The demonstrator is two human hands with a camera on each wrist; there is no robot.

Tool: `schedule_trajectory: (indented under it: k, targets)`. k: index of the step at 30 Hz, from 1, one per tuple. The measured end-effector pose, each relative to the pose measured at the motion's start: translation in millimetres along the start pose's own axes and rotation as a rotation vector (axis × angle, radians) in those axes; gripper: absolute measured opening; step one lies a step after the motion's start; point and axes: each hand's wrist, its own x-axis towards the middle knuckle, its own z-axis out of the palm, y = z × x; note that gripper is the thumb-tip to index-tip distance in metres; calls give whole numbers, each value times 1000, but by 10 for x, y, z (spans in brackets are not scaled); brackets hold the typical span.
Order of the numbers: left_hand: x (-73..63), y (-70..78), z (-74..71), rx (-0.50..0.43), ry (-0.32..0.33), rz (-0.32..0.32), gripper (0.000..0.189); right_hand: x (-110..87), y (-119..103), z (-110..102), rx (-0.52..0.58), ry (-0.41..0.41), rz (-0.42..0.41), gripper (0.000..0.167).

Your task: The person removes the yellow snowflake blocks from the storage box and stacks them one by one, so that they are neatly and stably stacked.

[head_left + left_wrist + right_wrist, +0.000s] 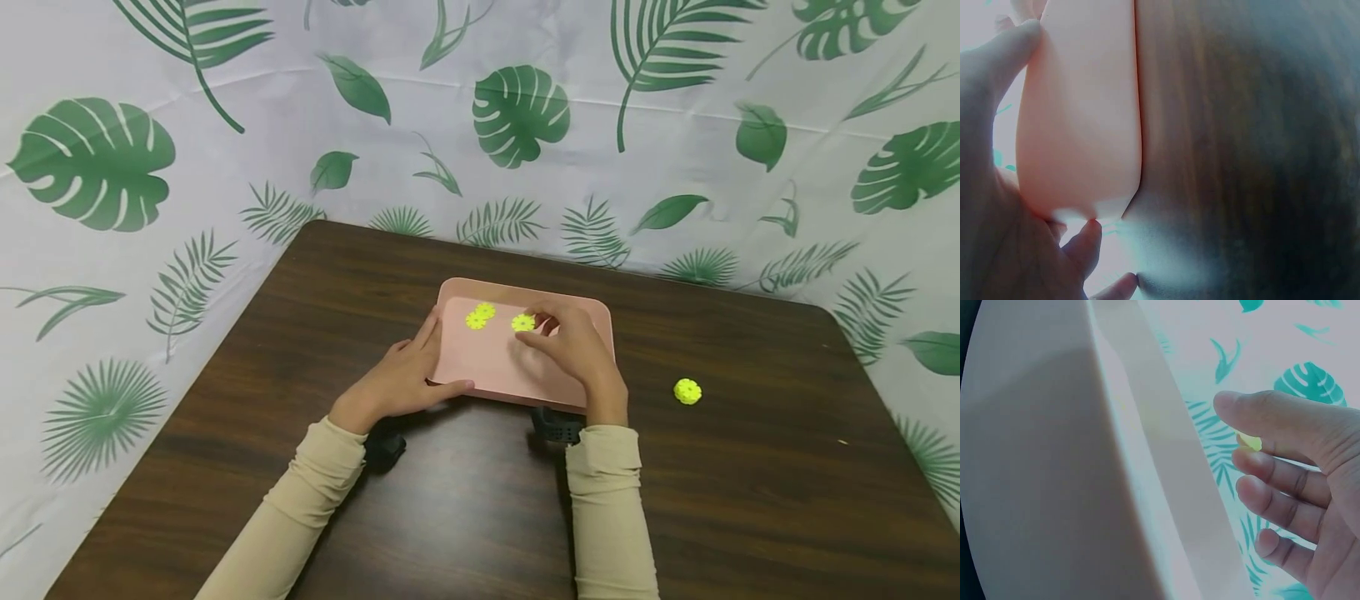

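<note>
A shallow pink tray [480, 358] lies on the table at centre. My left hand [405, 375] holds its left front corner, the thumb on the front rim and the fingers along the left side; the left wrist view shows the fingertips against the tray's wall [1085, 125]. Over the tray, my right hand [570, 337] pinches a yellow flower-shaped piece [522, 323] between thumb and forefinger. Part of that piece [1250, 442] shows behind the thumb in the right wrist view. Two more yellow flower-shaped pieces [476, 320] lie overlapping inside the tray, toward its back left.
To the right of the tray, a small stack of yellow flower-shaped pieces [687, 392] sits on the dark wooden table [750, 500]. Behind the table hangs a white cloth with green leaves [420, 108]. Dark straps [557, 426] show at the wrists.
</note>
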Motion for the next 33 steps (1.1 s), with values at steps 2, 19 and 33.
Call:
schedule_trajectory:
  k: [2,19,33]
  targets:
    - [-6,10,-6,-1,-4,-3,112,-15,7,-29,5,8,-7,26]
    - [12,-8,11,9,1,3,112,-110,133,-221,12,67,-13,32]
    - [27,-20,23,15,3,6,112,-205,233,-344,6,86,89,43]
